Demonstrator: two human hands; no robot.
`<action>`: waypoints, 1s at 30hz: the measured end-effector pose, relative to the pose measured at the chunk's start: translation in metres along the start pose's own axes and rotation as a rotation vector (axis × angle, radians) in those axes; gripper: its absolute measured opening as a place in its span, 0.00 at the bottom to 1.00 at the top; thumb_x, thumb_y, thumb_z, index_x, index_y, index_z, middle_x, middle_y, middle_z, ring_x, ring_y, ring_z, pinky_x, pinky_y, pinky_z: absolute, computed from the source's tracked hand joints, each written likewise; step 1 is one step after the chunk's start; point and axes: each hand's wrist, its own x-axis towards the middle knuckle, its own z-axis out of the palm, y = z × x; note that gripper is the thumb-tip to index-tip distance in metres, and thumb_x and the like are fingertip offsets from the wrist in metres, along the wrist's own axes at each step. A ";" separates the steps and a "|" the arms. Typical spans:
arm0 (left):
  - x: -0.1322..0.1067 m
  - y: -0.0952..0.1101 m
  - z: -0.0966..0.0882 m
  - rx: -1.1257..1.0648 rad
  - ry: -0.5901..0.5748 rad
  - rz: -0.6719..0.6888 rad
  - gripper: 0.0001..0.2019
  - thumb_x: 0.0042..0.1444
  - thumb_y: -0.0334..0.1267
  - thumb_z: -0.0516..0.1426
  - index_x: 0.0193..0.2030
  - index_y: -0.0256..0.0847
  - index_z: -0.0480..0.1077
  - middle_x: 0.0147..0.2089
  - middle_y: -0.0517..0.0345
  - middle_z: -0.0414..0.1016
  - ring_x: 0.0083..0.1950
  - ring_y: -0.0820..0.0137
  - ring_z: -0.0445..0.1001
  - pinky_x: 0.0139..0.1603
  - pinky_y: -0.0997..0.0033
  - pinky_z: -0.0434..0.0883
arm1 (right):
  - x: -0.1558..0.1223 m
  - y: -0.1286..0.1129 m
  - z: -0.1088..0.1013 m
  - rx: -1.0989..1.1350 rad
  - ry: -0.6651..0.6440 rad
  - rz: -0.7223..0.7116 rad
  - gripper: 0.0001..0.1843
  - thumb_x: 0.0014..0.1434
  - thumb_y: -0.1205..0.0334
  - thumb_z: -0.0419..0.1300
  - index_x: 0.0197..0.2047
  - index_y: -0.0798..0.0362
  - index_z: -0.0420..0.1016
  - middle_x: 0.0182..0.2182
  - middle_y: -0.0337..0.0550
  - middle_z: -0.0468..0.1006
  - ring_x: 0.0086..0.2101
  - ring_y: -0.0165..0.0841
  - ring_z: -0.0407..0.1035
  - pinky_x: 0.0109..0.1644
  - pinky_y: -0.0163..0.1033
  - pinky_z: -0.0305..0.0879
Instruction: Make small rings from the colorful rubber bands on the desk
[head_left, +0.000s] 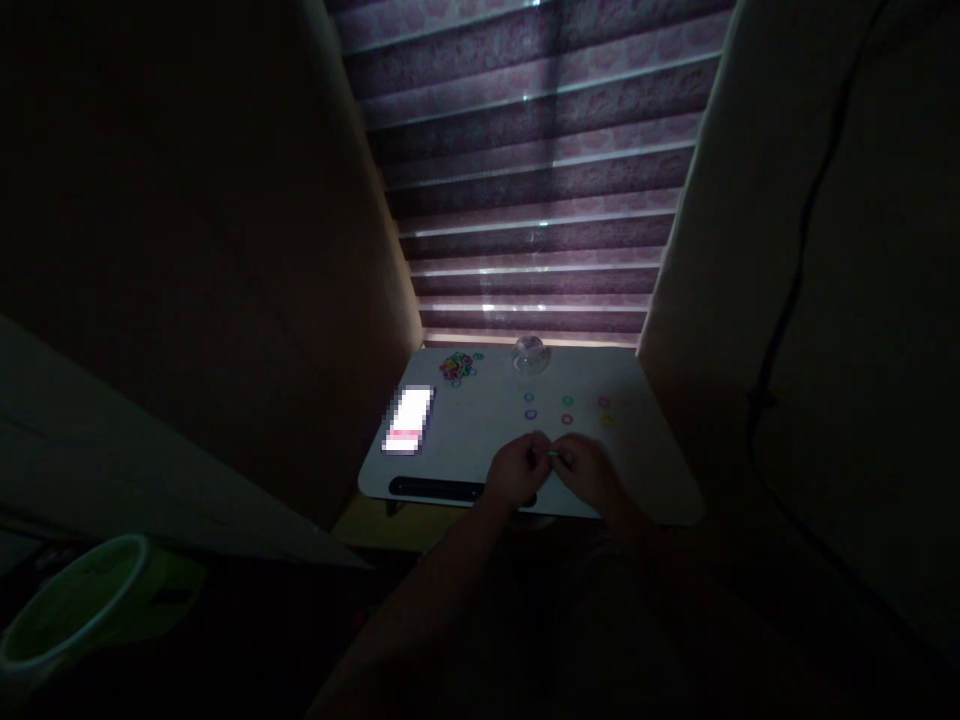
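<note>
My left hand (pixel 520 468) and my right hand (pixel 587 470) meet over the front of the white table (pixel 465 430), fingertips pinched together. Between them is a small green elastic band (pixel 553 454), mostly hidden by the fingers. Just beyond the hands, small coloured rings lie in short columns: a blue ring (pixel 529 397), a purple ring (pixel 531 414), a green ring (pixel 568 401), a red ring (pixel 567 419), a pink ring (pixel 604 402) and a yellow ring (pixel 607 421). A heap of mixed coloured bands (pixel 456 367) sits at the far left.
A clear round container (pixel 530 357) stands at the table's back edge. On the left lies a lit phone (pixel 409 420). A dark slot (pixel 435 488) runs along the front edge. Pleated blinds (pixel 532 200) hang behind; a green bucket (pixel 82 600) is at lower left. The room is dim.
</note>
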 end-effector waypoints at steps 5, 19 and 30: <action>0.000 -0.001 0.001 0.000 0.005 -0.014 0.07 0.54 0.34 0.56 0.40 0.41 0.72 0.34 0.63 0.76 0.33 0.74 0.71 0.37 0.76 0.67 | -0.001 0.000 0.001 0.031 0.001 0.024 0.03 0.53 0.66 0.58 0.31 0.51 0.74 0.26 0.40 0.73 0.28 0.33 0.65 0.33 0.36 0.57; 0.000 0.004 -0.003 0.062 -0.004 -0.045 0.04 0.57 0.36 0.56 0.36 0.40 0.71 0.32 0.61 0.74 0.32 0.72 0.69 0.35 0.74 0.64 | -0.002 0.001 0.001 0.030 0.028 0.019 0.02 0.54 0.65 0.59 0.33 0.50 0.73 0.27 0.40 0.73 0.29 0.33 0.66 0.34 0.36 0.59; 0.000 -0.001 0.000 0.009 0.018 -0.044 0.04 0.58 0.37 0.56 0.37 0.40 0.69 0.32 0.63 0.73 0.32 0.74 0.69 0.34 0.75 0.63 | -0.001 -0.002 0.000 -0.014 0.036 0.011 0.04 0.56 0.62 0.59 0.30 0.50 0.71 0.25 0.40 0.71 0.28 0.32 0.64 0.33 0.36 0.58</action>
